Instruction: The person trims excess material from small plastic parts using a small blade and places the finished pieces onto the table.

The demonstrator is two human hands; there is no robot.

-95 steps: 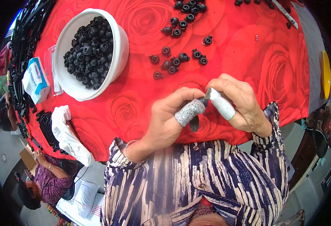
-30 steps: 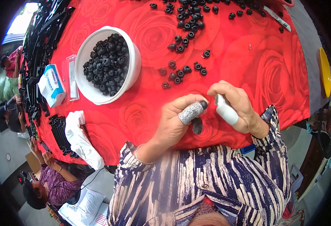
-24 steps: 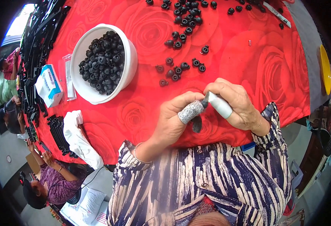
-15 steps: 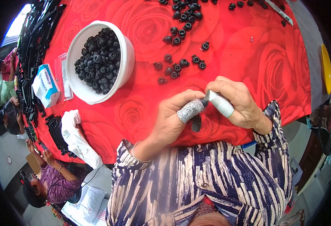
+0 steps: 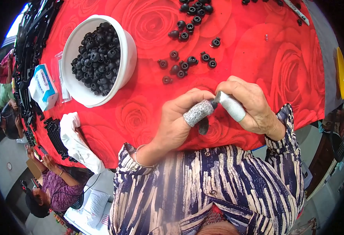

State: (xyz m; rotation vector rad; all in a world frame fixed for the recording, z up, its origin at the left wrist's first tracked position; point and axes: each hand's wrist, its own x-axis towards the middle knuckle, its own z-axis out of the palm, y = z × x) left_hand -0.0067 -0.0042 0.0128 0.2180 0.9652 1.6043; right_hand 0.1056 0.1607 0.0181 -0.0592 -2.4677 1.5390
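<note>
My left hand (image 5: pixel 174 118) is closed in a pinch, a speckled grey sleeve (image 5: pixel 197 113) wrapped around its thumb. Between its fingertips sits a small black part (image 5: pixel 214 105), mostly hidden. My right hand (image 5: pixel 255 109) meets it there, also pinched, with a pale whitish sleeve (image 5: pixel 232 108) over its thumb. At that thumb's tip shows a small grey blade-like piece (image 5: pixel 218 96), touching or very near the black part. Beyond the hands, several loose round black parts with holes (image 5: pixel 183 65) lie on the red rose-patterned cloth (image 5: pixel 152 90).
To the left stands a white bowl (image 5: pixel 132 58) filled with similar black parts. A tissue box (image 5: pixel 43 88), a white cloth (image 5: pixel 76 141) and long black strips (image 5: pixel 25 58) are farther left. Another person (image 5: pixel 62 190) works at lower left. A yellow round object (image 5: pixel 341 73) is at far right.
The view has shifted slightly, so the bowl and the left-side things appear a little farther left and the loose parts a bit differently placed. Both hands keep the same pinch together.
</note>
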